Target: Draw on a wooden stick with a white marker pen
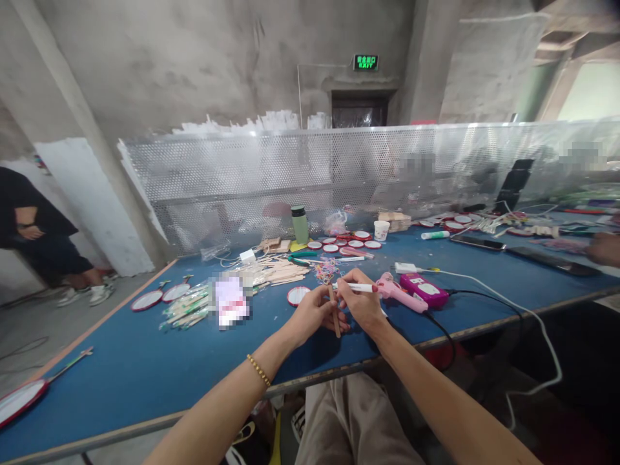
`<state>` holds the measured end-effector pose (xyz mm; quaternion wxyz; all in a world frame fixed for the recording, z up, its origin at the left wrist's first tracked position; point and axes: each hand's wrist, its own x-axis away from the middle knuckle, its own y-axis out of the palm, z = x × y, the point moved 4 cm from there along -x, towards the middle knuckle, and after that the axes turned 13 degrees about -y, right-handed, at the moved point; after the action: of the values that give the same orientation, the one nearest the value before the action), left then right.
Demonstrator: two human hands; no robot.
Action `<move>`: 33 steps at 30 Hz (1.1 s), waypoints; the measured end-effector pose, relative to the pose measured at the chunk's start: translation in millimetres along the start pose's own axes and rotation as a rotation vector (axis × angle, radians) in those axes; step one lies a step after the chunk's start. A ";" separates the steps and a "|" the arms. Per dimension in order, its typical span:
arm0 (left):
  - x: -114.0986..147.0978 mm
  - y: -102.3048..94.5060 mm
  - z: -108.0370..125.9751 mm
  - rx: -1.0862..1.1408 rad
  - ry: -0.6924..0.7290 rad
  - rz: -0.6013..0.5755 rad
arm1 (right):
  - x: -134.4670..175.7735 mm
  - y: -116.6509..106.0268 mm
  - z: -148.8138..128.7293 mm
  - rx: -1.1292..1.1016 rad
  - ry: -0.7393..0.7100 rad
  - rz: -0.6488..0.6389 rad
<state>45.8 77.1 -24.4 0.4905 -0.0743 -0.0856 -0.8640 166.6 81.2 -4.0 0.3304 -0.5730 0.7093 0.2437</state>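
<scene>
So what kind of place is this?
Probably a craft workshop: there's a glue gun and a heap of sticks on the long table, and a lit exit sign above.

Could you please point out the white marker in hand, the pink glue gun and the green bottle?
White marker point(358, 287), head view: middle of its barrel.
Pink glue gun point(403, 296), head view: its body.
Green bottle point(300, 230), head view: side below the lid.

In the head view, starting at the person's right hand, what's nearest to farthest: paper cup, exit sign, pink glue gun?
1. Pink glue gun: just right of the right hand.
2. Paper cup: farther back on the blue table.
3. Exit sign: high up, beyond the perforated screen.
</scene>
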 end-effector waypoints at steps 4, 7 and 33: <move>-1.1 -0.9 -1.3 0.009 0.000 -0.012 | -0.6 0.0 -0.3 0.002 0.010 -0.001; -1.0 -1.1 -1.1 0.016 0.000 -0.010 | -0.7 -0.7 -1.5 -0.005 0.011 0.014; 2.6 1.2 2.8 0.007 0.004 -0.012 | 0.4 -0.8 -1.2 -0.035 0.013 0.009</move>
<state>45.6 75.0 -21.0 0.4859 -0.0704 -0.0879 -0.8667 167.1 79.9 -3.5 0.3148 -0.5771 0.7095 0.2538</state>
